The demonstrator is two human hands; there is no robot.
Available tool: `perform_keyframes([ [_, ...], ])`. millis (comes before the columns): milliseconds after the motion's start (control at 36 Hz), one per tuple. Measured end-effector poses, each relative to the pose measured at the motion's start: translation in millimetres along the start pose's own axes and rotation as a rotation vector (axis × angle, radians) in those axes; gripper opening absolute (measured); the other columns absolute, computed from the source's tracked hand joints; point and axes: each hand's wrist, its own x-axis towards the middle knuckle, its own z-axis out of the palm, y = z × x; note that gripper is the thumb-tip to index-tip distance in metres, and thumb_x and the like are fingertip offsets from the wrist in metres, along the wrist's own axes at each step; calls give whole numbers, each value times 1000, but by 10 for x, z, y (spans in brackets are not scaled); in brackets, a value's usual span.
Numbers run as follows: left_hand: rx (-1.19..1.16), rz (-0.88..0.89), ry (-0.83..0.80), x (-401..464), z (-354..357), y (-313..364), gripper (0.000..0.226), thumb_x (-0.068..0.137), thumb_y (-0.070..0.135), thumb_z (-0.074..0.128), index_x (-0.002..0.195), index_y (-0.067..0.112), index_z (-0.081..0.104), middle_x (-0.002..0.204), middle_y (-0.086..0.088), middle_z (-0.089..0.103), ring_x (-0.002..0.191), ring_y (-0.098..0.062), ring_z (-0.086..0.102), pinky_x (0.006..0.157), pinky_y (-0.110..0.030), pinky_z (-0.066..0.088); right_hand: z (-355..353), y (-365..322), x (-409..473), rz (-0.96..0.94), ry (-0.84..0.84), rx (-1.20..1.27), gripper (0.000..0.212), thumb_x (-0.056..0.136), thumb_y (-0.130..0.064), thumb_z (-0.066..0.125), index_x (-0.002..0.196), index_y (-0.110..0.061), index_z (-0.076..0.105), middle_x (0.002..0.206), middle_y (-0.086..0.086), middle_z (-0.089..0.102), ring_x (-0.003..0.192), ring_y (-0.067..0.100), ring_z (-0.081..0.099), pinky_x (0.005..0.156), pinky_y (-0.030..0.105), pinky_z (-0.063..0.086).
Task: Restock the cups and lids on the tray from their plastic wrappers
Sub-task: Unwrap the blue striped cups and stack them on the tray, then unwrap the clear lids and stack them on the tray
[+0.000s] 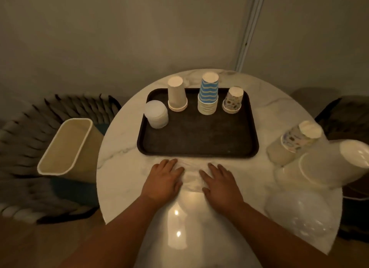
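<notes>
A cream waste bin (63, 147) stands off the left edge of the round marble table (119, 147), open mouth up. On the dark tray (199, 135), at the table's far middle, four stacks run left to right: a short pile of white lids (156, 116) at the tray's left edge, then three upside-down stacks along its far edge, plain beige cups (177, 94), blue-striped cups (208, 95) standing tallest, and a low stack of patterned cups (233, 100).

Both hands lie flat, fingers straight and loosely spread, at the table's near middle just short of the tray's near edge. The left hand (163, 179) and the right hand (221, 182) press on what looks like a crumpled clear wrapper (190, 174) between and beneath them; neither grips anything.

The unopened stock lies at the table's right edge, so the right hand is the nearer one. There appear to be three wrapped packs: a sleeve of patterned cups (295, 141) on its side, long axis running from the tray's near right corner out toward the far right; a larger sleeve of white cups (323, 163) lying beside it at much the same slant; and a wrapped bundle of clear lids (299, 213) at the near right edge. The next reach is likely rightward.
</notes>
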Motion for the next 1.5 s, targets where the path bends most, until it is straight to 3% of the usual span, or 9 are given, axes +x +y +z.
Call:
perform_keyframes([
  [222,32,151,-29,-154,118,-212,37,82,45,45,97,28,73,110,-10,69,85,-32,64,67,-39,55,158,-133,-187,42,75,15,49,103,-36,36,151,-35,32,163,2,19,148,29,18,122,43,13],
  [333,15,234,-21,-274,143,-263,36,81,44,45,93,26,73,107,-10,68,78,-32,63,64,-37,55,294,-201,-388,50,94,13,47,91,-29,56,138,-30,55,150,10,45,134,39,43,112,51,34],
  [444,31,279,-24,-410,152,-246,37,79,46,45,88,26,74,102,-8,69,75,-29,64,61,-35,56,374,-245,-561,44,115,-39,43,78,-35,56,118,-29,70,127,10,65,108,36,65,89,49,55],
  [861,92,184,1,-1007,220,82,52,71,58,53,104,21,70,92,3,65,84,-23,57,72,-34,44,558,-120,-1061,-161,100,-84,53,63,-39,82,115,-30,71,122,7,66,104,31,66,87,43,56],
  [1000,130,168,-45,-989,113,152,54,65,63,50,96,25,72,88,6,64,83,-21,57,73,-34,48,550,-131,-1132,-184,117,-71,51,71,-50,56,116,-32,70,123,5,66,106,29,65,88,41,54],
  [1139,88,209,-73,-902,6,130,65,64,76,54,102,26,71,96,6,63,90,-20,56,78,-35,45,530,-150,-1157,-185,127,-63,63,68,-67,53,120,-35,67,131,7,61,115,33,59,95,46,48],
  [1250,10,248,-46,-803,-107,169,68,80,82,42,115,29,67,112,7,61,101,-15,50,88,-31,39,462,-195,-1182,-156,290,28,62,77,-75,49,121,-34,67,132,2,60,119,29,54,100,45,43],
  [1361,-66,270,14,-570,-276,301,65,88,76,33,118,28,66,117,6,61,107,-15,48,90,-30,34,228,-224,-1184,-98,619,179,49,92,-58,42,116,-24,68,118,2,64,108,25,57,94,43,47],
  [1500,-178,360,82,-159,-549,700,67,89,70,27,115,23,66,115,2,62,107,-18,51,90,-31,33,-271,-69,-1227,145,1001,314,42,95,-43,42,114,-17,68,113,6,65,109,20,52,96,33,31],
])
